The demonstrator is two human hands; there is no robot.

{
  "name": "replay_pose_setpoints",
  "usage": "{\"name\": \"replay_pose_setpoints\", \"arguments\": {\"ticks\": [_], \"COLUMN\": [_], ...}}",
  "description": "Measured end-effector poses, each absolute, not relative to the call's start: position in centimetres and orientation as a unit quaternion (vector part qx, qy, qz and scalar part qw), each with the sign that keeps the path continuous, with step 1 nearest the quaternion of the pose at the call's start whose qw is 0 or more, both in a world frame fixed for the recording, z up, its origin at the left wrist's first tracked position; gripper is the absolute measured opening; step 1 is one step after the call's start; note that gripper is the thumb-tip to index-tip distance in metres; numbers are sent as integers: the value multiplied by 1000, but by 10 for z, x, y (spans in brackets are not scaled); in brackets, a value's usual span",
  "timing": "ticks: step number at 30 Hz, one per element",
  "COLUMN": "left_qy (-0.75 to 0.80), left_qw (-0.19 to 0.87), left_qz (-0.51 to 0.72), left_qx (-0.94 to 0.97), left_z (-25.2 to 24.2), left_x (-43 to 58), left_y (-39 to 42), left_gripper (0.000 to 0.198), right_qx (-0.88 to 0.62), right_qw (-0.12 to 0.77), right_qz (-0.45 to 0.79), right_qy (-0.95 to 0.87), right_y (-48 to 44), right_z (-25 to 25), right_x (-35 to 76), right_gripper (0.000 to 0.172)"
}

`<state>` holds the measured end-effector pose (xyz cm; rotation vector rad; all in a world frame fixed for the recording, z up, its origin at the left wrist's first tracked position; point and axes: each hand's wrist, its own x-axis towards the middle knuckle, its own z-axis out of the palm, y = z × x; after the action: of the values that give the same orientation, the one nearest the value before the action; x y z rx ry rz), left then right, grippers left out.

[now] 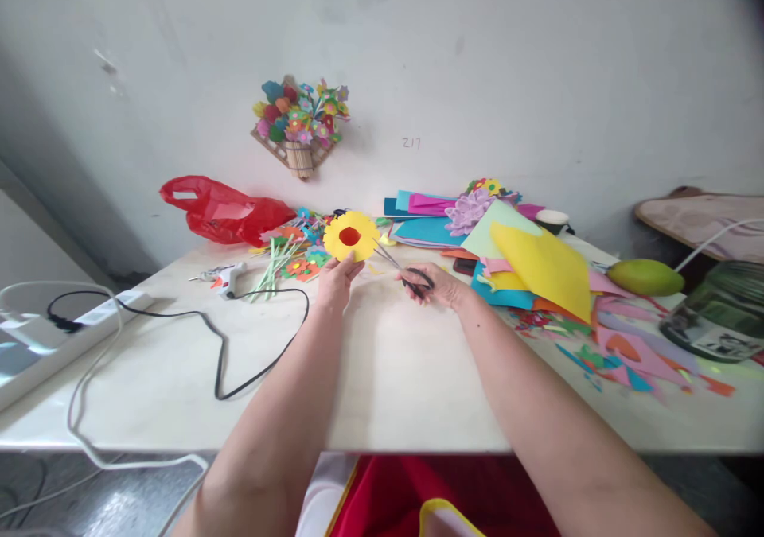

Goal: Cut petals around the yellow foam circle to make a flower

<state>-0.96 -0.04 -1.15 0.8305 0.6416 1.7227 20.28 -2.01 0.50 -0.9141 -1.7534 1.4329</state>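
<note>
A: What do you have in your hands?

B: Your left hand [339,280] pinches the yellow flower [350,220] by its near edge, holding it up over the far middle of the table [411,398]. Your right hand [442,284] is curled round the black handles of the scissors [391,260], whose blades point left to the flower's right edge.

A: And how far along are you?

B: Well on with this piece, I'd judge. Its visible rim is already wavy, and a red centre [349,237] shows in the middle. If any shaping is left, it would seem to be small trimming by your blades. To the far left you have a heap of cut flowers [303,269] and pale green sticks [274,266], with the glue gun [231,280] just left of them. On the right, a broad yellow sheet [546,266] tops your stack, and cut scraps [624,370] lie nearer you.

A: What can't you make out from here?

B: Your fingers cover part of the flower's near rim, and whether your blade tips touch it or merely overlap it is unclear. You can't tell if the red centre is fixed on. The heap hides its lower pieces, and the glass jar [716,310] is cut off at the right.
</note>
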Motion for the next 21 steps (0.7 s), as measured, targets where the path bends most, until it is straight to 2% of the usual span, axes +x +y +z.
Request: {"name": "replay_pose_setpoints", "arguments": {"ticks": [8,14,21], "left_qy": [272,273,276], "left_qw": [543,553,559], "left_qz": [711,702,702], "left_qx": [354,355,344], "left_z": [-15,-15,-15], "left_x": [-11,-10,-8], "left_y": [2,0,1], "left_gripper": [20,20,15], "right_qx": [-353,-376,-378], "right_qw": [301,312,321], "right_qz": [536,525,517], "right_qy": [-705,-697,-698], "right_y": [-19,-22,-21], "right_z": [1,3,0], "right_x": [200,193,189], "right_gripper": [40,32,31]}}
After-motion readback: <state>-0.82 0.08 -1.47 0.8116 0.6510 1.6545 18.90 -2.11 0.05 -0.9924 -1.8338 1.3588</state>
